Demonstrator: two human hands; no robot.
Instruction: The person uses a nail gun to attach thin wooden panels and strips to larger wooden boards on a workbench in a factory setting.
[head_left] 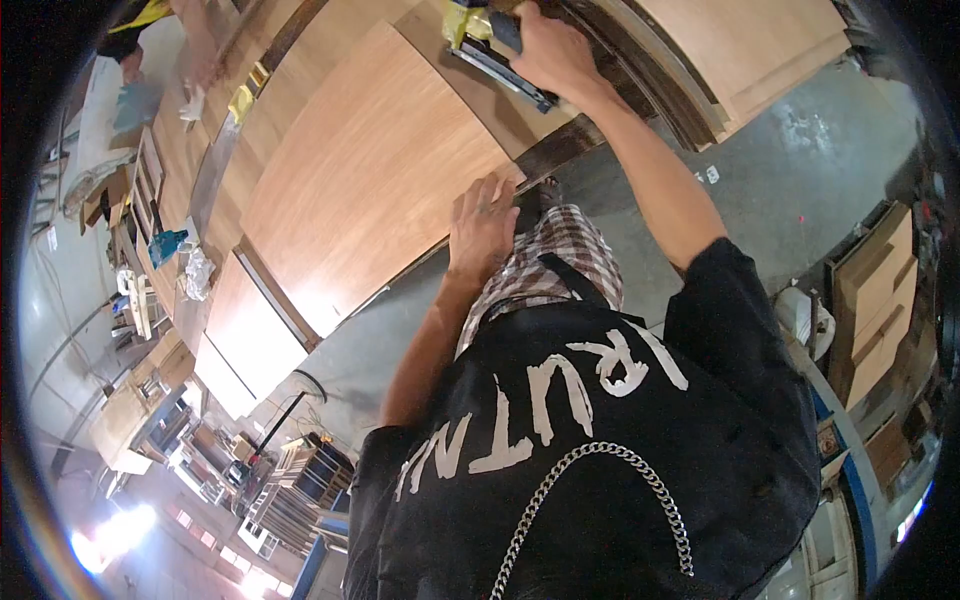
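A pneumatic nail gun (500,72), dark with yellow tape on its body, is gripped by my right hand (557,52) at the top. Its long magazine lies over the workbench beside a light plywood panel (375,175). My left hand (482,228) rests on the near right corner of that panel. The left fingers lie over the panel's top and the palm hangs at its edge. The nail gun's tip is partly cut off by the picture's upper rim.
Another person's arm (195,45) reaches in at the upper left. A yellow-taped object (240,102) lies beyond the panel. A teal tool (167,246) and crumpled white plastic (197,275) are at the left. Stacked boards (880,310) stand at the right, above a grey floor (800,190).
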